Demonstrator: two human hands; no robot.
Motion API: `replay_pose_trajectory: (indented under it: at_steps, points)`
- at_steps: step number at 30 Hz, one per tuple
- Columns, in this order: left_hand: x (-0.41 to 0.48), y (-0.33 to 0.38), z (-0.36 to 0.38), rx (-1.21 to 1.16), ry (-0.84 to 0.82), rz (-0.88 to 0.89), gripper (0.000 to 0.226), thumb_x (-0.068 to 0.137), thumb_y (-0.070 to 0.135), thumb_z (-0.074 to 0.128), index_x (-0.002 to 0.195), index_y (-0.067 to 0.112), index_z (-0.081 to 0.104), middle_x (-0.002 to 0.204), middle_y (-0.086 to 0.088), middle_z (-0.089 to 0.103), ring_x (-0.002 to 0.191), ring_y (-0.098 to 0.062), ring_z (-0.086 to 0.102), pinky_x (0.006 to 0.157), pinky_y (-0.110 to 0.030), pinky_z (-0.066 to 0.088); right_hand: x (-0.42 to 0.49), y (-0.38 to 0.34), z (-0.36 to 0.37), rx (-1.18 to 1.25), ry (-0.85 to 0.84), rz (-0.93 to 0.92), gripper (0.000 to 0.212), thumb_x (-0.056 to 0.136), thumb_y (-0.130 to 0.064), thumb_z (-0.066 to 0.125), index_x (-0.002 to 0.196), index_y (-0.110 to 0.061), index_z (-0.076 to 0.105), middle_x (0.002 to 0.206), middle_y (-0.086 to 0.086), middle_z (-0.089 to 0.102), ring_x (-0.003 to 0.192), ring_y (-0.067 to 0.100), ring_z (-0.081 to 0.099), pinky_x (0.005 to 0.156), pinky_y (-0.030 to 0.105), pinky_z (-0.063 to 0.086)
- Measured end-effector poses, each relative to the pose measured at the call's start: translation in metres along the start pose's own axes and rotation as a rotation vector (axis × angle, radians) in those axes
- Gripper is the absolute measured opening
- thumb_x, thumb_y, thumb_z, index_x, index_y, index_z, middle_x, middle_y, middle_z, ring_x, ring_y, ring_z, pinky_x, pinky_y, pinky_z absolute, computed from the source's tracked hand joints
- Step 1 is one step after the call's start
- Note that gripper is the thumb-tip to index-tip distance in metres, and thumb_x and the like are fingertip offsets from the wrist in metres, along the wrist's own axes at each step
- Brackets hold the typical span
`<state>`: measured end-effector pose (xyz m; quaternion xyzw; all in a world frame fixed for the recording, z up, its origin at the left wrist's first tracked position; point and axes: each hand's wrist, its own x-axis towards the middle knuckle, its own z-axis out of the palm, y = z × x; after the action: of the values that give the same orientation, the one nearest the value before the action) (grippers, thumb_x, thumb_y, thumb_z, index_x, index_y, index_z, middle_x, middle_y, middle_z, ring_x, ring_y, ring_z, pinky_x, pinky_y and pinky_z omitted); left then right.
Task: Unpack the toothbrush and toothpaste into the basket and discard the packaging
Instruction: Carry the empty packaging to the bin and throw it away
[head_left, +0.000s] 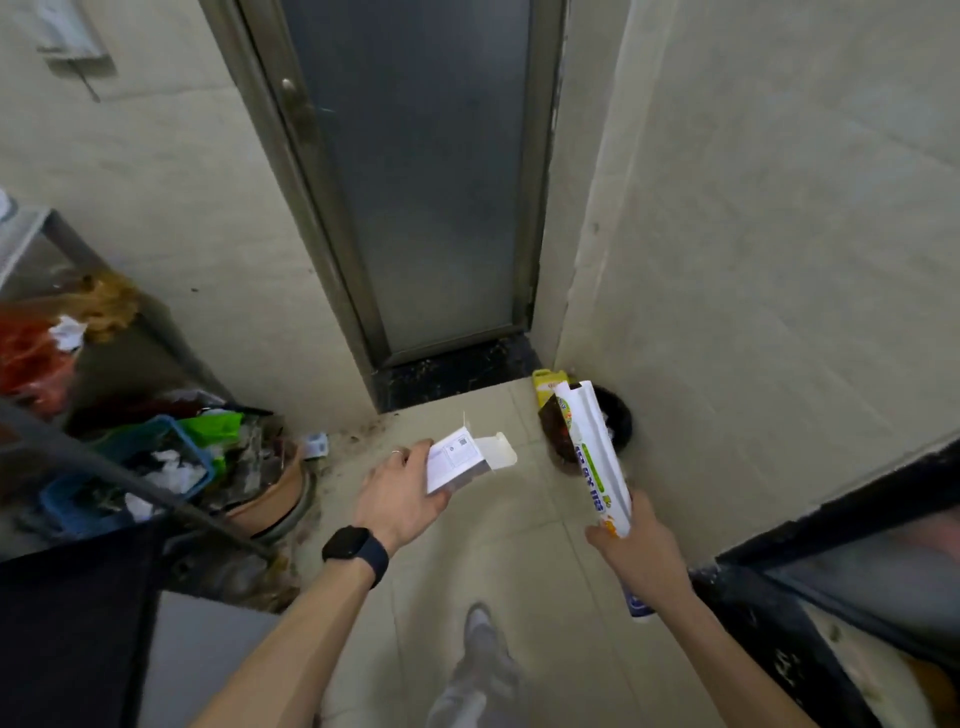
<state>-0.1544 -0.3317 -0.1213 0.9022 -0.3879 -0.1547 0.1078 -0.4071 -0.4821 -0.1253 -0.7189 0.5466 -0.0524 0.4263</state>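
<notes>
The white carton (462, 460) sits in the left hand (402, 499), gripped at its closed end, flap hanging open; thin card, likely light and easy to crush; the long printed pack (592, 447) stands up from the right hand (641, 556), fingers wrapped round its lower end; probably stiff but floppy at the tip, steadier if held mid-length; both are held above the tiled floor (498, 545), the black bin (618, 415) waiting in the corner just beyond.

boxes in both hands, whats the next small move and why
Probably carry the long box in the right hand forward over the bin: the bin stands in the corner just beyond it. The left hand holds a white box, flaps open, which could follow.
</notes>
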Motion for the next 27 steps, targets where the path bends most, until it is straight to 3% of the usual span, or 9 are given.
replay_pose_trajectory:
  at_steps: [3,7,13,17,21,27]
  points:
    - [0.070,0.019,-0.009,-0.014,-0.045,0.048,0.064,0.085,0.053,0.058,0.140,0.030,0.036,0.123,-0.006,0.055,0.104,-0.027,0.056,0.082,-0.037,0.046,0.051,-0.017,-0.010,-0.008,0.040,0.065,0.033,0.083,-0.027,0.071,0.103,-0.020,0.045,0.085,-0.001,0.060,0.076,0.025,0.059,0.063,0.035,0.043]
    - [0.154,0.044,-0.013,-0.021,-0.100,0.099,0.065,0.086,0.053,0.056,0.142,0.028,0.034,0.127,-0.005,0.053,0.108,-0.026,0.056,0.089,-0.040,0.049,0.110,-0.028,-0.016,0.013,0.066,0.103,0.034,0.079,-0.033,0.070,0.101,-0.030,0.044,0.089,-0.002,0.062,0.075,0.019,0.062,0.064,0.036,0.051]
    - [0.260,0.090,0.000,-0.036,-0.215,0.139,0.066,0.086,0.057,0.054,0.142,0.029,0.034,0.130,-0.005,0.052,0.109,-0.027,0.057,0.090,-0.041,0.049,0.184,-0.034,-0.029,0.041,0.075,0.160,0.044,0.086,-0.026,0.071,0.117,-0.031,0.041,0.097,-0.003,0.063,0.071,0.007,0.059,0.052,0.020,0.037]
    - [0.327,0.119,0.025,-0.059,-0.340,0.107,0.065,0.083,0.057,0.058,0.135,0.026,0.036,0.120,-0.008,0.055,0.101,-0.029,0.058,0.084,-0.042,0.052,0.245,-0.021,-0.031,0.042,0.053,0.274,0.051,0.085,-0.032,0.071,0.124,-0.025,0.040,0.101,0.001,0.062,0.080,0.024,0.062,0.059,0.031,0.043]
    - [0.384,0.143,0.057,-0.088,-0.467,0.037,0.063,0.082,0.059,0.056,0.131,0.023,0.040,0.115,-0.009,0.058,0.098,-0.029,0.060,0.084,-0.042,0.053,0.308,0.000,-0.029,0.057,-0.037,0.361,0.063,0.084,-0.039,0.072,0.133,-0.022,0.036,0.108,0.004,0.062,0.080,0.021,0.066,0.065,0.036,0.055]
    - [0.444,0.161,0.113,-0.129,-0.643,-0.137,0.068,0.086,0.067,0.049,0.133,0.019,0.043,0.126,-0.010,0.059,0.111,-0.032,0.057,0.088,-0.038,0.046,0.383,0.015,-0.032,-0.041,-0.186,0.480,0.056,0.083,-0.030,0.068,0.127,-0.020,0.035,0.103,0.002,0.056,0.088,0.026,0.062,0.081,0.041,0.056]
